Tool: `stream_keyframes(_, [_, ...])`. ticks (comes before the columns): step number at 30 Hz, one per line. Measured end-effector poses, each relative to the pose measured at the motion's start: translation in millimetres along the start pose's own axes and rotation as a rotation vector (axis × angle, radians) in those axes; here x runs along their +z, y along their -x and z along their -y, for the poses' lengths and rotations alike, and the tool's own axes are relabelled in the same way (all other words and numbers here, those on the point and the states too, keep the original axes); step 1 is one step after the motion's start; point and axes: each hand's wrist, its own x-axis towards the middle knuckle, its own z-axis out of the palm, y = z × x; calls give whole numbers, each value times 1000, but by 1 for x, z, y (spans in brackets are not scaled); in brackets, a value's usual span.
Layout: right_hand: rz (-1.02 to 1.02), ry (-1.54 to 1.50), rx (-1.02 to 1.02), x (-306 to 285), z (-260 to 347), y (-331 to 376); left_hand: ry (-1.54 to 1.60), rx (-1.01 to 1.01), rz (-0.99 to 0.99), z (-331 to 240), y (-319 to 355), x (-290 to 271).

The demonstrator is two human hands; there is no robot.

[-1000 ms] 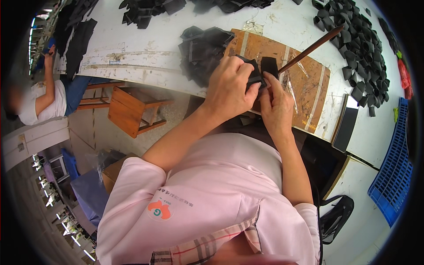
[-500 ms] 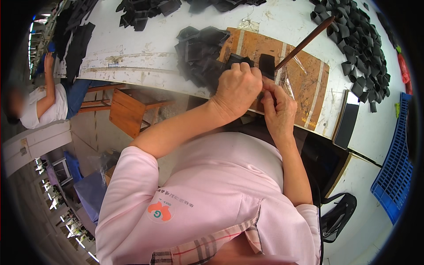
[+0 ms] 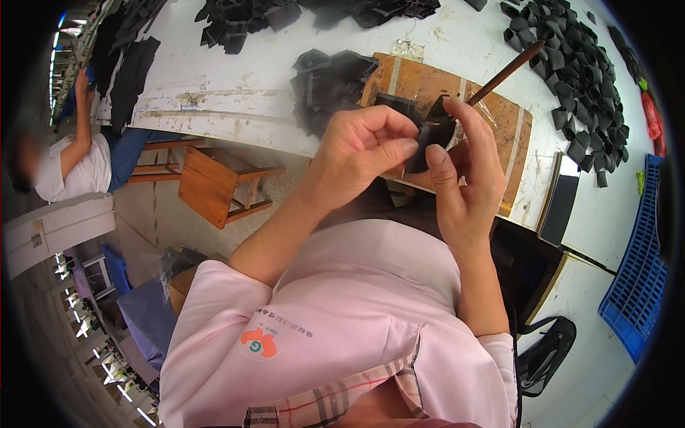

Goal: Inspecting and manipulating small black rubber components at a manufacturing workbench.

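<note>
A small black fabric piece (image 3: 433,137), bent into a curve, is held up over the brown board (image 3: 503,143). My left hand (image 3: 367,146) pinches its left edge between thumb and forefinger. On the other side, my right hand (image 3: 469,175) has its thumb and bent forefinger around the piece's right edge. Behind it, another black strip (image 3: 397,105) lies on the board, partly hidden by my left fingers. A brown tapered stick (image 3: 508,71) slants up to the right just past my right fingertips; its lower end is hidden.
Flat black pieces (image 3: 332,82) lie in a heap left of the board on the white table (image 3: 242,78). Many curled black pieces (image 3: 571,78) cover the far right. A blue plastic crate (image 3: 635,264) stands at right. A person (image 3: 71,157) sits at far left, near a wooden stool (image 3: 210,187).
Both hands have risen from the board toward me and moved slightly apart. The black piece is now lifted and curved between them. My left hand has turned from a closed fist to a pinch.
</note>
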Motion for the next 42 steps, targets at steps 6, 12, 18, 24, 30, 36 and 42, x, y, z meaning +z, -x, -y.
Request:
stream_keyframes(6, [188,-724,616,-14,-6,2,234,-59,96,6,10,4])
stream_keyframes(12, [199,-927,718,-21,-6,5,383,-175,176,2,9,4])
stream_keyframes(18, [256,-953,717,-22,-9,8,245,-175,222,0,7,3])
stream_keyframes(24, [290,-853,695,-26,-9,8,35,-166,239,-3,8,2])
stream_keyframes(30, [101,-85,314,-15,-3,8,-169,-92,120,-1,6,6])
stream_keyframes(36, [-2,-16,68,-13,3,14,-180,138,-119,5,8,26])
stream_keyframes(42, [-41,240,-152,-9,9,4,-746,670,-339,14,5,38])
